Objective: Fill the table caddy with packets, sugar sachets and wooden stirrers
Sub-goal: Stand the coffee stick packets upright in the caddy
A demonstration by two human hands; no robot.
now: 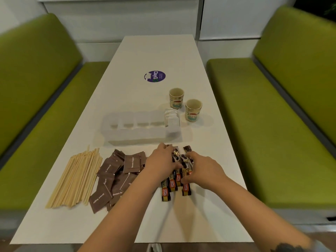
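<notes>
— Fingers first: what are they doing?

— I see both sets curled down over the coffee packets (179, 176), low and right of centre in the frame. The left hand (161, 163) lies palm down on the left side of the bunch, fingertips reaching its far end. The right hand (201, 169) comes in from the right, fingers bent round the packets and thumb low against their near part. Both look to be gathering the bunch; I can't tell if any packet is lifted off the table (156, 57).

— And the arms?

— Both forearms run bare from the bottom edge up toward the centre, the left one crossing over the near corner of the sugar sachets (116, 177).

— Count for me.

— Packets: four printed ends stick out toward me, and more lie under the hands, so I can't give a total. Sachets: a loose brown heap, overlapping, too jumbled to count. The wooden stirrers (76, 179) lie in one flat bundle at lower left, too many to count. One white caddy (140, 128) sits mid-frame just beyond the packets, with a row of compartments and white paper sachets (171, 118) standing at its right end. Two paper cups (185, 106) stand just beyond that end, and one purple sticker (155, 76) lies farther up the table. Green benches (272, 124) run down both sides.
</notes>
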